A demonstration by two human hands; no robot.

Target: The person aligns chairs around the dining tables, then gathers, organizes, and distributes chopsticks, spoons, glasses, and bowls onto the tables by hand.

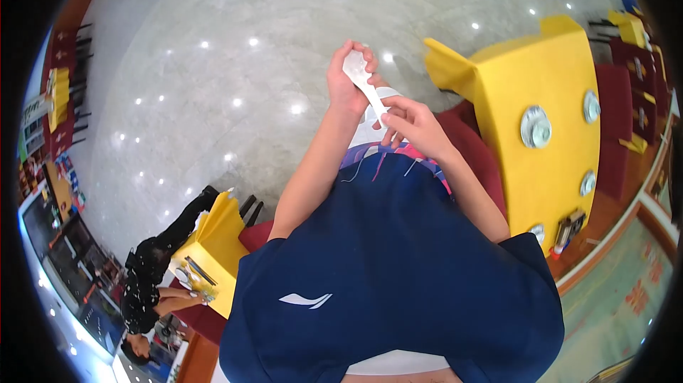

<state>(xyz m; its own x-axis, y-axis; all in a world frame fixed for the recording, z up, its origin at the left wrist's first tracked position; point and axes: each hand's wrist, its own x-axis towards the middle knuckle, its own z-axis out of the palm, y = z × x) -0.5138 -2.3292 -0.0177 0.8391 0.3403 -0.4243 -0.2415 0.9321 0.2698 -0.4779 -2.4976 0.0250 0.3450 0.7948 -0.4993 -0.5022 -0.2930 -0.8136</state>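
A white, glossy spoon with a long handle (363, 80) is in the air before the body, between both hands. The left hand (346, 86) has its grip curled around the bowl, probably for steadiness; the right hand's (418, 129) grip lightly pinches the handle end, perhaps to guide it. Rightward, a yellow-cloth-covered surface (516, 81) carries round, pale dishes (535, 127), spaced apart, maybe one per seat.

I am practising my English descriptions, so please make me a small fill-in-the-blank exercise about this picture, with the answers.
1. The left hand holds the spoon, whose colour is ____.
2. The right hand is at the narrow end of the spoon, which is called the ____.
3. The wearer's shirt is dark ____.
4. The large table cover on the picture's right side is ____.

Missing words: white; handle; blue; yellow.
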